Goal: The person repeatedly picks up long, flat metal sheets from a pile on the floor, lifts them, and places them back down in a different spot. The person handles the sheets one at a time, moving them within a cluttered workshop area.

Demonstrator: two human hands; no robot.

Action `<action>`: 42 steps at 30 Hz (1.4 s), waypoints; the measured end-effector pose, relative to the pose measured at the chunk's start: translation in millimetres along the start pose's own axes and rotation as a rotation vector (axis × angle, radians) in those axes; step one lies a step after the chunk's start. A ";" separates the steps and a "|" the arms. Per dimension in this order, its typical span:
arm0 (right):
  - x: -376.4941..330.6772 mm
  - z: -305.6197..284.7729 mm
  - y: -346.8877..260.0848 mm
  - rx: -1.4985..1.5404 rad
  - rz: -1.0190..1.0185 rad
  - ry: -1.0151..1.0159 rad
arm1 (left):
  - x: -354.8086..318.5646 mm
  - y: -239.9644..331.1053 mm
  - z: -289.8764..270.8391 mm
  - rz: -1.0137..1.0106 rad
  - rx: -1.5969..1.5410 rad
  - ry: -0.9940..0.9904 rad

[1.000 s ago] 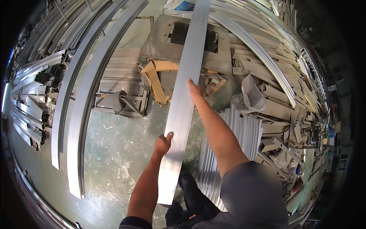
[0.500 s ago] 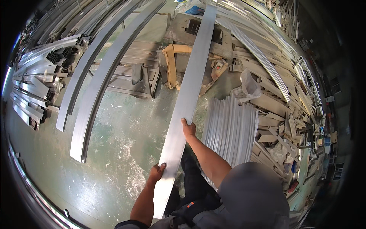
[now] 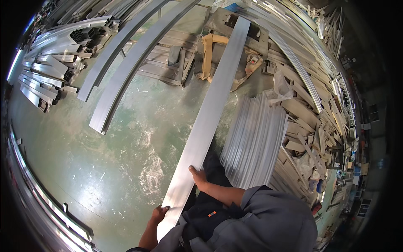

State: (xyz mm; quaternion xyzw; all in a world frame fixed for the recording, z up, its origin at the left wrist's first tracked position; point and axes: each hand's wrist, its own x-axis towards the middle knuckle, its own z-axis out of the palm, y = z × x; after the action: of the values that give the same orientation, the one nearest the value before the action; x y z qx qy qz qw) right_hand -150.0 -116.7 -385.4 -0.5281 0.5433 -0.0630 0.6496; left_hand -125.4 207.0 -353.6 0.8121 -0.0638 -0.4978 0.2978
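A long, flat silver metal profile (image 3: 215, 101) slants from my body up to the far end of the view. My left hand (image 3: 158, 213) grips its left edge close to the near end, the thumb lying on the top face. Farther along, my right hand (image 3: 199, 178) is closed round the right edge, its thumb also on top. The far end of the profile lies over a grey machine with a metal top (image 3: 218, 21). The fingers of both hands are mostly hidden beneath the profile.
Two long profiles (image 3: 121, 90) reach in at the left. A stack of ribbed silver profiles (image 3: 256, 143) lies right of my legs, by piles of offcuts (image 3: 300, 109). A yellow bracket (image 3: 207, 56) and a switch box (image 3: 252, 61) sit by the machine. Metal bars (image 3: 54, 210) run along the lower left.
Both hands and the profile have come back toward my body. The profile's far end has drawn nearer over the machine. The view has shifted too.
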 end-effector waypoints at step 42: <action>614.2 -172.9 -648.3 -1.080 -0.783 0.561 | 301.5 575.8 27.4 0.362 0.060 0.300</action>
State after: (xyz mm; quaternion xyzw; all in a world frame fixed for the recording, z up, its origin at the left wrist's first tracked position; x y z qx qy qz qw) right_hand 282.1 -907.7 -263.3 -0.8953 0.4157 -0.1471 0.0638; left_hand 112.1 -394.1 -279.9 0.8607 -0.1782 -0.3079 0.3641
